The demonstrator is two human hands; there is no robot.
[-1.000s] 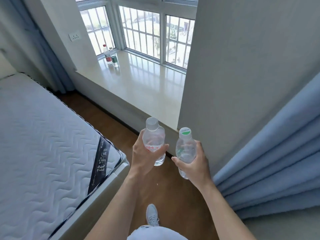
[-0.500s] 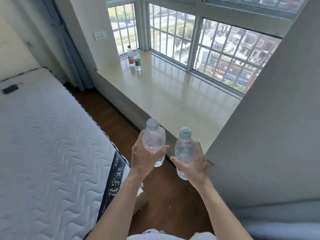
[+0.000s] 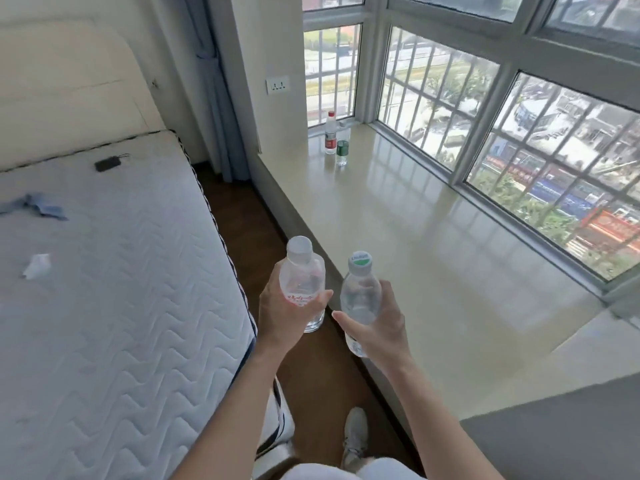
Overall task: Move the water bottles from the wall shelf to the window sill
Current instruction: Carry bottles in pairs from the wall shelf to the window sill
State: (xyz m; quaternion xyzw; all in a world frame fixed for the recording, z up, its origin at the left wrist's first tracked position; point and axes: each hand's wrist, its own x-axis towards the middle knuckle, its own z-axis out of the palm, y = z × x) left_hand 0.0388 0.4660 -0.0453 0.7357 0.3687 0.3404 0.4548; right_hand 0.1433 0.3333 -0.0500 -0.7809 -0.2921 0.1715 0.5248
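My left hand [image 3: 284, 315] grips a clear water bottle with red lettering [image 3: 302, 275], held upright over the wooden floor strip. My right hand [image 3: 377, 323] grips a second clear bottle with a green-and-white cap [image 3: 360, 292], upright at the near edge of the wide cream window sill [image 3: 415, 244]. Two more bottles stand at the sill's far left corner: one with a red label [image 3: 330, 133] and a shorter one with a green label [image 3: 342, 148]. The wall shelf is out of view.
A bare white mattress [image 3: 114, 289] lies at left, with a small black object [image 3: 107, 163], blue cloth [image 3: 34, 206] and crumpled paper on it. A narrow wooden floor strip [image 3: 242, 209] runs between bed and sill. Barred windows back the sill. My shoe [image 3: 355, 434] shows below.
The view has swung left and moved forward along the sill; the grey wall and blue curtain on the right have dropped out. Both hands still hold their bottles upright, now beside the sill's edge.
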